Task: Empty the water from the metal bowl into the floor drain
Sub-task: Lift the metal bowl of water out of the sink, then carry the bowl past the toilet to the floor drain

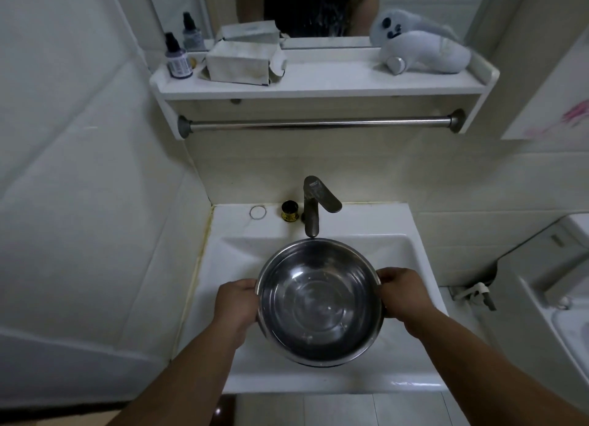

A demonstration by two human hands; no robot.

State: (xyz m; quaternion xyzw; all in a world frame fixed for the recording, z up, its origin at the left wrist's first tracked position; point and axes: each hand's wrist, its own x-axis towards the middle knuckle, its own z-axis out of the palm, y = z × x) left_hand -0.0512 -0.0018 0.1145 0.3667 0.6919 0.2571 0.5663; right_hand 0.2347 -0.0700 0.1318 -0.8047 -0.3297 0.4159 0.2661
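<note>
- Here we hold the bowl [319, 301] over the sink [229, 256], just below the tap [314, 205].
- Our left hand [237, 303] grips its left rim, fingers curled under; our right hand [403, 293] grasps the right rim.
- The bowl sits about level, and shallow clear water covers its bottom.
- On the shelf [318, 86] we see a dropper bottle [176, 57] beside an open box [239, 63]; what they contain we cannot tell.

A silver metal bowl [319, 301] over a white sink [242, 256], grey faucet [314, 202], white ghost-faced plush [417, 44]
</note>
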